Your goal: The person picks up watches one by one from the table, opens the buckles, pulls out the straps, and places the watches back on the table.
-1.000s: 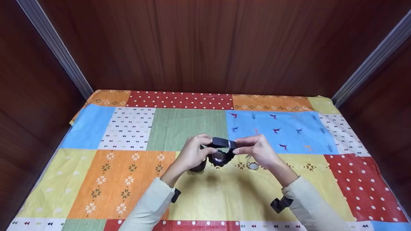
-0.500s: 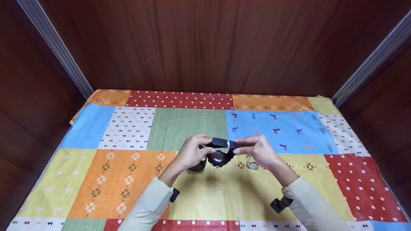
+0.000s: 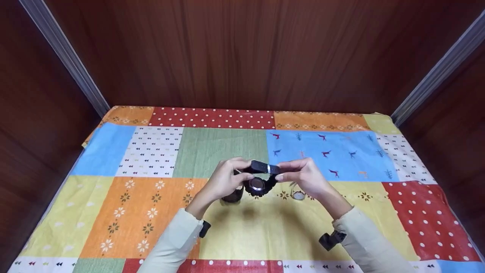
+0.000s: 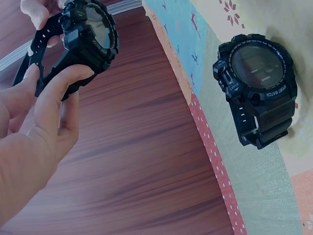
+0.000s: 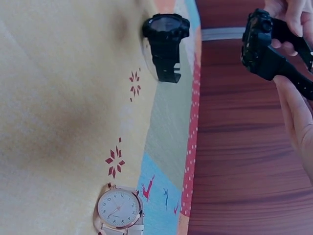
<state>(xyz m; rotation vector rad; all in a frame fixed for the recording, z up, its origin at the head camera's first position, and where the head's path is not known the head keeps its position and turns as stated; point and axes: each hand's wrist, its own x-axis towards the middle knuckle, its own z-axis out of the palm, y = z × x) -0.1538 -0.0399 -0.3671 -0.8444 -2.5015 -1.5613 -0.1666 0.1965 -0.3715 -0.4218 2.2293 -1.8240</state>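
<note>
A black digital sports watch [image 3: 257, 185] is held up above the cloth between both hands, its dial facing the head camera. My left hand [image 3: 223, 179] pinches the left part of its strap [image 3: 259, 167] between thumb and fingers. Across from it, my right hand [image 3: 310, 179] pinches the strap's right part, near a shiny silvery spot. Strap holes show in the left wrist view, but fingers cover parts of the band. Below the left hand, a second black sports watch [image 4: 257, 68] stands on the cloth. A white-faced wristwatch with a pale strap [image 5: 119, 209] lies below the right hand.
A patchwork-patterned cloth [image 3: 151, 220] covers the table. Dark brown wood panels [image 3: 242, 53] rise behind it and at both sides, with grey metal strips at the corners. Small black cameras [image 3: 331, 240] sit on both wrists.
The left part of the held strap has tilted up a little, and the left forearm has shifted slightly left. Both hands keep their hold; the watches on the cloth stay in place.
</note>
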